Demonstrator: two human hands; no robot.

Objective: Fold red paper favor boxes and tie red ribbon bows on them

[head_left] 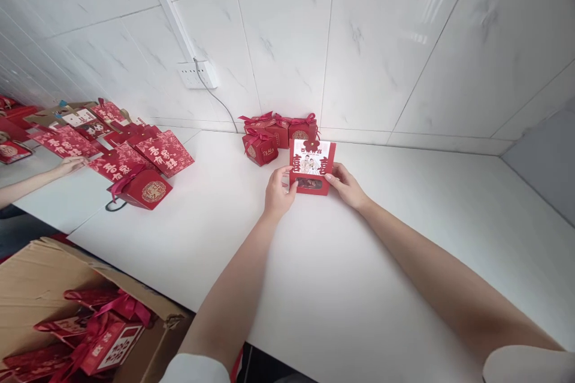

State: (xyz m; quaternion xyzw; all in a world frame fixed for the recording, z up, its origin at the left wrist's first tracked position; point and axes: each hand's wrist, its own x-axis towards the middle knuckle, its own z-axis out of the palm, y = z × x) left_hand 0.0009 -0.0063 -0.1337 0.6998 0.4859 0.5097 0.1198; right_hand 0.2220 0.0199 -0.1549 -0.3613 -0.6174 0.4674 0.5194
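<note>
A red gift box [311, 184] with a white illustrated panel, a flower-shaped top piece and a small clear window stands upright on the white table. My left hand [279, 192] grips its left edge, thumb in front. On the opposite side, my right hand [345, 184] pinches the lower right edge between thumb and fingers. Just behind and to the left sits a cluster of small red boxes [261, 148] tied with ribbon bows, close to the wall.
At left, several red bags and boxes [164, 152] lie piled on the table [381, 287]. Another person's hand [74, 164] touches that pile. A cardboard carton [40, 263] with ribboned red boxes stands at lower left. A wall socket [197, 75] has a cable hanging down.
</note>
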